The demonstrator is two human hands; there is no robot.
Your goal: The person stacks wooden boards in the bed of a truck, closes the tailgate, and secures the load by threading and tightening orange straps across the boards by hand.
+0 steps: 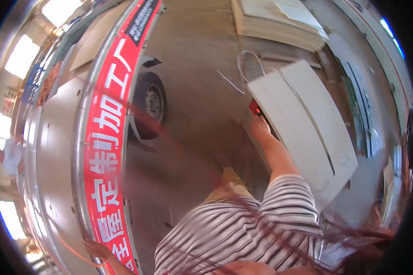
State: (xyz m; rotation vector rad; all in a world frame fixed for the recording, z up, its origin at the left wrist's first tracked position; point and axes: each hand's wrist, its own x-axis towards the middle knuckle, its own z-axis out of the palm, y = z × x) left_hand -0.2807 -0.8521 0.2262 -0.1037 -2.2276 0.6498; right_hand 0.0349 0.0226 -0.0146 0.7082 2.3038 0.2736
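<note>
My left hand (97, 250) rests at the lower left with its fingers over the metal side rail (81, 183) of a truck bed. Below that rail runs a red banner (106, 123) with white lettering, and an orange cord (75, 253) passes close to the hand. My right arm reaches forward to a large pale grey panel-like box (303, 114). At its near left edge my right hand (260, 125) has its fingers stretched out, touching or very near a small red and black device (255, 108) with a glowing red light. The palm's underside is hidden.
A truck wheel (152, 103) sits beyond the banner. At the far right lies a stack of boards (280, 25), with a pale hose (241, 64) on the floor near it. Another person (13, 158) stands beyond the truck bed. Blurred reddish strands cross the view.
</note>
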